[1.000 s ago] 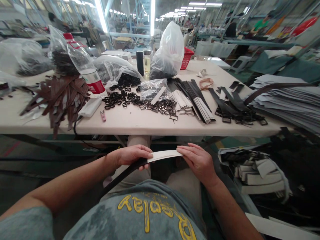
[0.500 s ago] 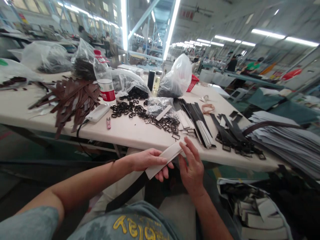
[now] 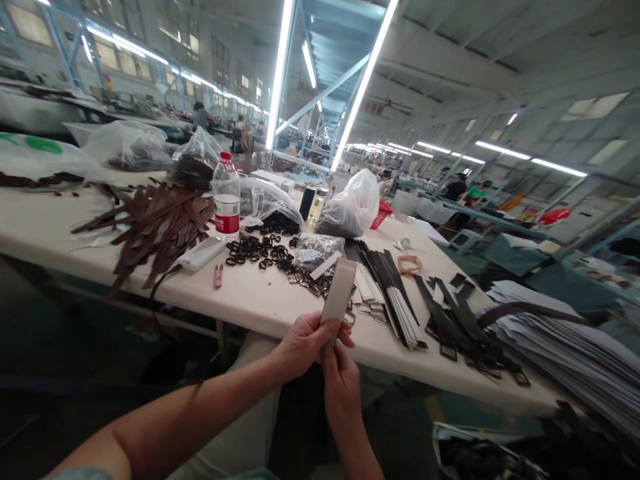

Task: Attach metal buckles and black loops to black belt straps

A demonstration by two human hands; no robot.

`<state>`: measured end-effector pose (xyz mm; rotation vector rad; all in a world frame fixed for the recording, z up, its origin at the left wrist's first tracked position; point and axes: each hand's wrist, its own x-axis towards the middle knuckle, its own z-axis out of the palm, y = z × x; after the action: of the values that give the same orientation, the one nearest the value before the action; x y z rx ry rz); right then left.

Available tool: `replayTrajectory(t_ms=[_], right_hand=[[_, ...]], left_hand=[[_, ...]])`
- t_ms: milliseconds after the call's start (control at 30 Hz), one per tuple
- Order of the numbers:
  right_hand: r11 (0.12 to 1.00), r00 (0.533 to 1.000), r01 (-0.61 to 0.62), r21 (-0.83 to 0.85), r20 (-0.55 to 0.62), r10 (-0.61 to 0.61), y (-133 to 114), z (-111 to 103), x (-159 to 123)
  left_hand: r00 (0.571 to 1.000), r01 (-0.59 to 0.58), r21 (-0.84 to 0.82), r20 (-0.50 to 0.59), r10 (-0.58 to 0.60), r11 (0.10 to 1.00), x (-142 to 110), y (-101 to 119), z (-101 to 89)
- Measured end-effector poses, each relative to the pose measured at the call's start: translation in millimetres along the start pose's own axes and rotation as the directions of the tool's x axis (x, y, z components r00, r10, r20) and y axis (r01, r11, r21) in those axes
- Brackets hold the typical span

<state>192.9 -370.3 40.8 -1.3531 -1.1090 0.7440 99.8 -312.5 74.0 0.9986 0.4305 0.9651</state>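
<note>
A pale, flat strap piece (image 3: 339, 291) stands nearly upright in front of me at the table's edge. My left hand (image 3: 306, 345) is closed around its lower part, thumb laid across the face. Just below, my right hand (image 3: 343, 385) pinches the bottom end, its fingertips touching the left hand's. The strap's lower end is hidden by my fingers. Behind the strap lie metal rectangular buckles (image 3: 320, 285), and black straps with white ends (image 3: 395, 303) are to its right.
Brown strips (image 3: 153, 227) are heaped at the left, beside a red-capped bottle (image 3: 227, 200). Black rings (image 3: 260, 250), pink snips (image 3: 219, 275) and a white power bank-like block (image 3: 203, 253) lie nearer. Buckled black straps (image 3: 453, 320) and stacked grey sheets (image 3: 560, 333) are at the right.
The strap piece has swung from slanting to nearly upright. My right hand has moved from its upper end down to its bottom end. The view has tilted up.
</note>
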Motion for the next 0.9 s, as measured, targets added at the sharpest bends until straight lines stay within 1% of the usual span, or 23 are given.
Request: replayTrajectory(t_ms=[67, 167, 233, 300, 367, 433, 500, 600, 700, 767, 833, 900], right_hand=[[1.000, 0.999, -0.025, -0.009, 0.021, 0.025, -6.7, -0.3, -2.8], [0.998, 0.997, -0.069, -0.001, 0.028, 0.069, -6.9, -1.1, -9.4], [0.998, 0.998, -0.055, -0.036, 0.025, 0.056, -3.0, -2.1, -13.4], [0.996, 0.999, -0.024, -0.086, 0.030, 0.027, 1.3, -3.1, -16.6], [0.994, 0.999, 0.003, -0.110, 0.044, 0.002, 4.2, -3.2, -18.9], [0.995, 0.997, 0.020, -0.093, 0.070, -0.014, 4.7, -2.2, -20.1], [0.998, 0.996, 0.038, -0.059, 0.083, -0.033, 3.1, -0.1, -20.1], [0.997, 0.997, 0.054, -0.058, 0.058, -0.050, -0.1, 2.8, -18.1], [0.998, 0.999, 0.018, -0.058, 0.039, -0.016, 0.2, 3.8, -16.6], [0.999, 0.999, -0.008, -0.046, 0.038, 0.010, 3.0, 3.7, -17.3], [0.999, 0.999, -0.016, -0.047, 0.045, 0.018, 6.4, 3.8, -19.2], [0.998, 0.998, -0.015, -0.057, 0.058, 0.018, 8.9, 4.8, -21.7]], left_hand=[[0.999, 0.033, -0.002, 0.000, -0.033, 0.999, -2.2, 2.8, 0.2], [0.998, 0.061, -0.045, 0.004, -0.061, 0.997, -3.9, 8.5, 0.3], [0.999, 0.045, -0.134, -0.010, -0.047, 0.990, -2.1, 12.2, 1.0], [0.998, 0.012, -0.216, -0.051, -0.023, 0.976, 1.5, 14.7, 2.1], [0.995, -0.021, -0.246, -0.100, -0.004, 0.969, 4.8, 14.8, 3.7], [0.989, -0.064, -0.256, -0.148, 0.026, 0.965, 6.2, 12.1, 5.5], [0.985, -0.092, -0.261, -0.164, 0.050, 0.961, 5.4, 8.1, 7.7], [0.987, -0.076, -0.253, -0.158, 0.036, 0.965, 2.8, 4.7, 10.6], [0.986, -0.032, -0.231, -0.166, -0.007, 0.972, 3.1, 8.3, 11.3], [0.987, -0.042, -0.231, -0.160, 0.005, 0.972, 5.6, 12.9, 9.8], [0.990, -0.064, -0.234, -0.139, 0.032, 0.970, 9.0, 17.1, 7.2], [0.991, -0.065, -0.228, -0.133, 0.035, 0.971, 11.9, 19.3, 4.6]])
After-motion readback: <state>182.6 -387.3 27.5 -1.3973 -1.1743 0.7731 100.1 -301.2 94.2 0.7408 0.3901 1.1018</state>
